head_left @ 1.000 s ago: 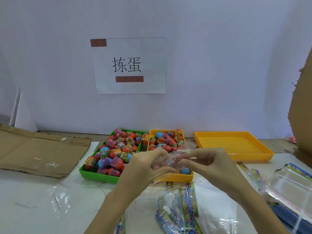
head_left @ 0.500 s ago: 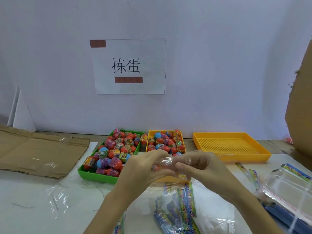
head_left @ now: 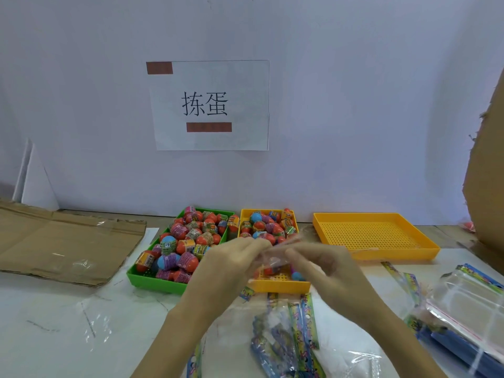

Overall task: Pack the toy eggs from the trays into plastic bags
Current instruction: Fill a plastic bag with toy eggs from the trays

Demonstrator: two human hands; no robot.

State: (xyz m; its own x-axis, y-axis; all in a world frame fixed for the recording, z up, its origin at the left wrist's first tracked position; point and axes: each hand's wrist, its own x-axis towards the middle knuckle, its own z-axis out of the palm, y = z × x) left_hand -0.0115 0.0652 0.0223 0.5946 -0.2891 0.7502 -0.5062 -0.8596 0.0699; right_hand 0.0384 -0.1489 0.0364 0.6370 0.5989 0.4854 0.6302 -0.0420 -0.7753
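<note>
My left hand (head_left: 231, 264) and my right hand (head_left: 319, 266) meet over the front of a small yellow tray (head_left: 278, 286) and both pinch the top of a clear plastic bag (head_left: 274, 259) held between them. Behind the hands the yellow tray holds several toy eggs (head_left: 268, 227). A green tray (head_left: 152, 281) to its left is heaped with more toy eggs (head_left: 188, 238), mostly orange with some blue and pink. The bag's contents are blurred and partly hidden by my fingers.
An empty perforated yellow tray (head_left: 376, 236) stands at the right. Printed bags (head_left: 286, 331) lie on the white table in front of me, more clear bags (head_left: 469, 298) at the right edge. Flattened cardboard (head_left: 62, 241) lies at the left, a cardboard box wall (head_left: 488, 173) at the far right.
Both hands have stayed together on the bag over the small yellow tray, with the fingers shifting along its top edge. The view has drifted slightly.
</note>
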